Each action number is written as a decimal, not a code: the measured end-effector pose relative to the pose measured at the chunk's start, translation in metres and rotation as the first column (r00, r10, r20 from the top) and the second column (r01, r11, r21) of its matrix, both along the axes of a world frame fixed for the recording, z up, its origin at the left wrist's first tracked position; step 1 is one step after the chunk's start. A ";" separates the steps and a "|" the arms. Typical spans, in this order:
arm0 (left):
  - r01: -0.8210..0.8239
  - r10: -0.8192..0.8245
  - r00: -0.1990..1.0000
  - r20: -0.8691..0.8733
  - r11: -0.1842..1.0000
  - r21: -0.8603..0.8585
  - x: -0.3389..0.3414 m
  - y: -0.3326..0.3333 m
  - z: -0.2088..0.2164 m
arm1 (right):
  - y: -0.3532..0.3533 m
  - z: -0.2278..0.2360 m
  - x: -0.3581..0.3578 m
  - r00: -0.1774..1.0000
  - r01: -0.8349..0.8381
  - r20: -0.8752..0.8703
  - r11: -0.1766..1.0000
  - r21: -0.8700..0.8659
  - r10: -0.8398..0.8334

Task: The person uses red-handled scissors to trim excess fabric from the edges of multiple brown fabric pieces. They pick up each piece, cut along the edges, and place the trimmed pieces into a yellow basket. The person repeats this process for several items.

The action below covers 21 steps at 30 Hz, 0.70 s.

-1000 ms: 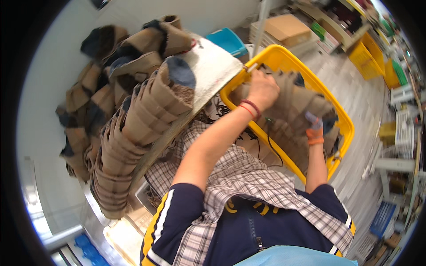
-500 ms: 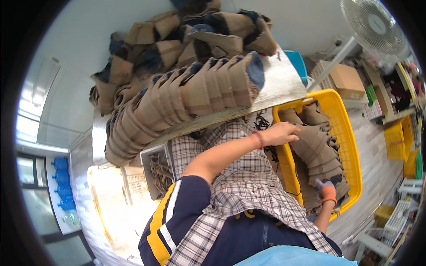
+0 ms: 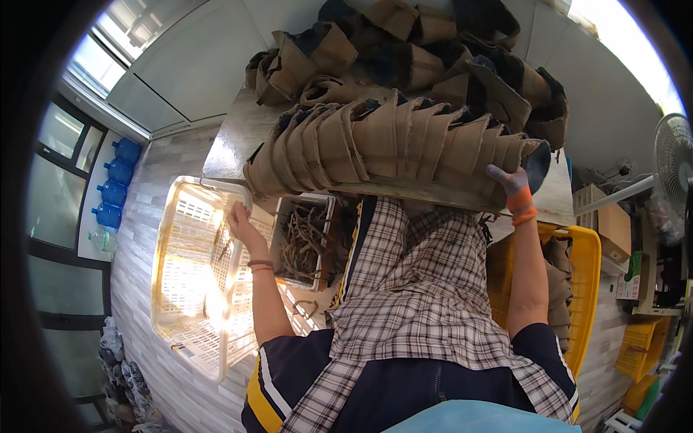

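Note:
A long row of nested brown fabric pieces (image 3: 404,148) with dark blue inner sides lies along the near edge of the table (image 3: 229,153). My right hand (image 3: 510,180), in a grey-purple glove with an orange cuff, rests against the row's right end, its thumb and fingers apart. On the left, my bare left hand (image 3: 244,225) is at the near-right rim of a white slotted plastic basket (image 3: 164,270), with fingers curled at that rim. Sunlight washes out much of the basket's inside.
More brown fabric pieces (image 3: 404,65) are heaped behind the row. A grey bin (image 3: 307,242) of brown strips stands between basket and my lap. At right are a yellow basket (image 3: 588,289) holding brown pieces, a cardboard box (image 3: 610,224) and a fan (image 3: 675,162).
My left hand has swung from beside the yellow basket to the white basket. My right hand has come up out of the yellow basket to the row's end. The view has turned left.

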<state>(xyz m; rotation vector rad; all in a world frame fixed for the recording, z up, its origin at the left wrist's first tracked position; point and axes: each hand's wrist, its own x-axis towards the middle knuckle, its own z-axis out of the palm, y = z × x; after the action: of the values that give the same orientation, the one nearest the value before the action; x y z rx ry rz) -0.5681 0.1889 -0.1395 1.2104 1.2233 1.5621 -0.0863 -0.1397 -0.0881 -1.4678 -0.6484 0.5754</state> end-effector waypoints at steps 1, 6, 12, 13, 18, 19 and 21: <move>0.194 -0.191 0.977 0.090 0.981 -0.020 -0.007 0.016 0.001 | 0.006 0.001 -0.004 0.998 -0.028 -0.053 1.000 0.012 0.029; 0.734 -0.642 0.642 0.418 0.673 -0.094 0.000 0.077 0.002 | 0.013 0.012 -0.023 0.998 -0.021 -0.061 1.000 -0.017 0.020; 0.861 -0.680 0.484 0.551 0.484 -0.158 0.018 0.119 -0.011 | 0.028 0.031 -0.032 0.987 -0.015 -0.158 0.999 0.050 0.023; 0.871 -0.686 0.468 0.557 0.466 -0.158 0.019 0.122 -0.012 | 0.029 0.031 -0.028 0.989 -0.035 -0.142 0.999 0.036 0.040; 0.944 -0.722 0.315 0.616 0.303 -0.128 0.028 0.106 0.007 | 0.031 0.028 -0.015 0.982 -0.088 -0.172 0.994 -0.058 0.077; 0.951 -0.720 0.300 0.626 0.275 -0.140 0.032 0.103 0.009 | 0.035 0.029 -0.020 0.979 -0.082 -0.193 0.993 -0.080 0.066; 0.967 -0.734 0.248 0.632 0.226 -0.116 0.045 0.098 0.019 | 0.037 0.023 -0.018 0.978 -0.155 -0.146 0.987 -0.037 0.148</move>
<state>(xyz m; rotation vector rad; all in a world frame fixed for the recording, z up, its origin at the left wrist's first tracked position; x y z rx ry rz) -0.5228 0.2873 -0.1205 0.8117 0.3207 0.4667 -0.1043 -0.1031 -0.0649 -1.4152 -0.6409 0.8123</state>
